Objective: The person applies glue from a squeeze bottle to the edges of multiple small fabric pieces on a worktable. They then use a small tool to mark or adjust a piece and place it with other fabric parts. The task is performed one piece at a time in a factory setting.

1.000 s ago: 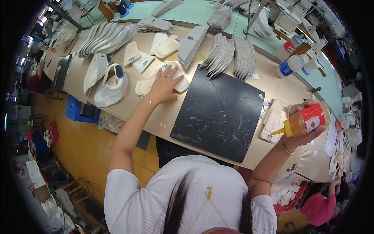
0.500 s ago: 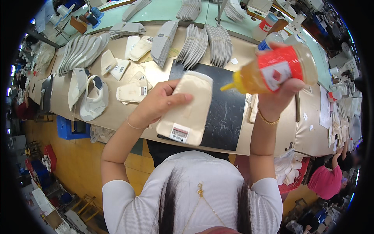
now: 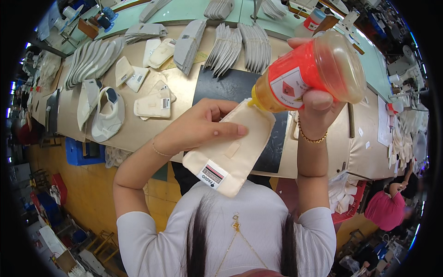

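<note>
My left hand [image 3: 207, 124] grips a cream padded shoe tongue [image 3: 244, 147] with its thumb on the upper face. A white woven label sits at the piece's lower end. My right hand [image 3: 318, 113] is wrapped round a clear squeeze bottle [image 3: 286, 83] with a red label and amber liquid inside. The bottle is tilted down to the left, and its yellow nozzle meets the tongue's far edge. I cannot tell whether liquid is coming out. Beneath lies a black board [image 3: 272, 147] on the table.
More cream tongues [image 3: 153, 106] lie to the left, beside a white shoe upper [image 3: 110, 115]. Bundles of grey pieces [image 3: 224, 48] line the far side. Another bottle [image 3: 310, 23] stands at the back right. A red crate [image 3: 353, 205] holds white pieces below the table's right side.
The bottle has moved left and tipped, bringing its nozzle to the tongue's far edge. My left hand has shifted right and turned the tongue clockwise.
</note>
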A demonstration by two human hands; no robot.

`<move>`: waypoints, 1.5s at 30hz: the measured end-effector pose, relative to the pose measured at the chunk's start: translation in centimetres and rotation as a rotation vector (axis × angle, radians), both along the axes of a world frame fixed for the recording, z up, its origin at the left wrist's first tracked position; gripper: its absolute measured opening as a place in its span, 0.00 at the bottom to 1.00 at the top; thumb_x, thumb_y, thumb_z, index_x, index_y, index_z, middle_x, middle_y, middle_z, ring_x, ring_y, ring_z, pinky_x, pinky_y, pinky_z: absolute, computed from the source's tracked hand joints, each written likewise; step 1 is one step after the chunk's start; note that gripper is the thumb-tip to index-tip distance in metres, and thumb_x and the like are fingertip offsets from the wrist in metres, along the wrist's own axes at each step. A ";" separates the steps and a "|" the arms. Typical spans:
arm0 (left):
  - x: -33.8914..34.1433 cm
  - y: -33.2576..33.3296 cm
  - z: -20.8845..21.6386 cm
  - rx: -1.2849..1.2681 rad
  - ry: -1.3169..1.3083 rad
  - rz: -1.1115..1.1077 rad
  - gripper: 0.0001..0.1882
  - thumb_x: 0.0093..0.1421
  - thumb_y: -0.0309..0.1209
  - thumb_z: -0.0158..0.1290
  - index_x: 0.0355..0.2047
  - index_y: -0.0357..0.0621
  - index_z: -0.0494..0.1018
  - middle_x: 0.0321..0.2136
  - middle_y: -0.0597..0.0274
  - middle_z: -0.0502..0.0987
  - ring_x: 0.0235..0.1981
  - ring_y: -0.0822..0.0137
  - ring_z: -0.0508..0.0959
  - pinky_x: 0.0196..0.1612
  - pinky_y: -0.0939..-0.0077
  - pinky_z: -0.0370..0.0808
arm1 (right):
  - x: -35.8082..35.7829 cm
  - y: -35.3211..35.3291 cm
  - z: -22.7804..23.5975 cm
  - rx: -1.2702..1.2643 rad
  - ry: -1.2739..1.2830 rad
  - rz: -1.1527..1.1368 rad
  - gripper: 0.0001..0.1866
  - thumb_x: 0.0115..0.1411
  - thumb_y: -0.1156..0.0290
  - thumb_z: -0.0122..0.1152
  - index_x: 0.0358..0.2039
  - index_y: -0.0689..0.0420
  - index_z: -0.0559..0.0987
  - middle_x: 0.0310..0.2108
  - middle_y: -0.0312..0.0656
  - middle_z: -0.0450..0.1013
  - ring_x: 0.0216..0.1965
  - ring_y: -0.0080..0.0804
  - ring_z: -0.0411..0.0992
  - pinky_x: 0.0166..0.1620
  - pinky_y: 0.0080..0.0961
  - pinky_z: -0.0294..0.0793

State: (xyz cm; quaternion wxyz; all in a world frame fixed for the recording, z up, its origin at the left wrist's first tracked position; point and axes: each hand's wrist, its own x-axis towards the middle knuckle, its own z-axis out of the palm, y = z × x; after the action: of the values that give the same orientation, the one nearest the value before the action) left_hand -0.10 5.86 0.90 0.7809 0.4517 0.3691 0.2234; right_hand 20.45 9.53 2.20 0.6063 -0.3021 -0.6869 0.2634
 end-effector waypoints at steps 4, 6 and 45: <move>-0.5 0.1 0.1 0.011 0.000 -0.003 0.19 0.57 0.30 0.58 0.46 0.32 0.73 0.35 0.63 0.79 0.32 0.78 0.77 0.36 0.82 0.75 | 0.9 -0.2 0.3 -0.035 -0.040 0.033 0.46 0.49 0.37 0.63 0.54 0.67 0.66 0.44 0.59 0.71 0.37 0.40 0.77 0.39 0.32 0.81; -0.3 0.0 0.2 0.008 0.012 -0.008 0.18 0.57 0.30 0.58 0.46 0.32 0.74 0.34 0.63 0.79 0.32 0.78 0.77 0.36 0.83 0.74 | 0.7 -0.2 0.3 -0.038 -0.014 0.043 0.46 0.50 0.38 0.63 0.54 0.67 0.67 0.45 0.59 0.71 0.37 0.39 0.77 0.39 0.31 0.80; 0.0 0.4 0.5 -0.028 0.017 0.109 0.18 0.57 0.30 0.58 0.47 0.35 0.73 0.35 0.61 0.80 0.32 0.76 0.79 0.37 0.83 0.76 | 2.1 1.0 0.2 0.058 0.027 -0.074 0.45 0.53 0.35 0.56 0.52 0.69 0.67 0.42 0.58 0.72 0.33 0.35 0.77 0.33 0.26 0.81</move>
State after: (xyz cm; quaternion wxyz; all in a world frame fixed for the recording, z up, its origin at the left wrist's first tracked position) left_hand -0.10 6.23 1.38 0.7707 0.4219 0.4028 0.2566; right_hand 22.55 10.49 2.41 0.6334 -0.3061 -0.6743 0.2246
